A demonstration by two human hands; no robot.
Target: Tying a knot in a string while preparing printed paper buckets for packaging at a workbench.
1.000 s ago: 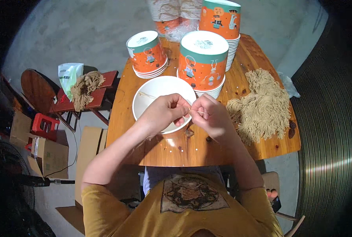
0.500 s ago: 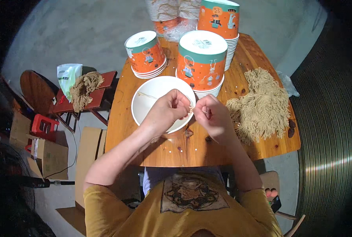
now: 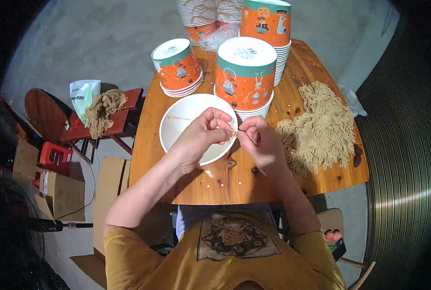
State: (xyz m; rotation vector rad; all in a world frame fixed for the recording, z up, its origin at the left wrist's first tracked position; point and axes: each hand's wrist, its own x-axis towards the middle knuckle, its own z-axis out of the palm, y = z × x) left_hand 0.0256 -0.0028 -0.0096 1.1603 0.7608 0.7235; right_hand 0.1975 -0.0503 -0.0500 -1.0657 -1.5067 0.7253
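Observation:
Over the right rim of a white paper bowl [image 3: 171, 133], my two hands meet with their fingertips close together. My left hand [image 3: 200, 134] is closed in a pinch on a thin tan string [image 3: 233, 133], which shows as a small bit between the fingers. From the other side my right hand [image 3: 262, 145] pinches the same string, thumb against bent forefinger. Inside the bowl lies a short tan strand [image 3: 179, 118] against the far wall. A heap of tan string [image 3: 319, 130] spreads over the wooden table to the right of my right hand.
Upside-down stacks of orange-and-green paper buckets [image 3: 244, 77] and a smaller stack [image 3: 176, 67] stand behind the bowl. Crumpled clear plastic [image 3: 219, 37] lies farther back. At left, a red bench [image 3: 121, 113] bears more tan string [image 3: 106, 111]. Cardboard boxes [image 3: 65, 193] are on the floor.
My left thumb and fingers have shifted slightly at the pinch. Both hands stay over the bowl's right rim; the things on the table have not moved.

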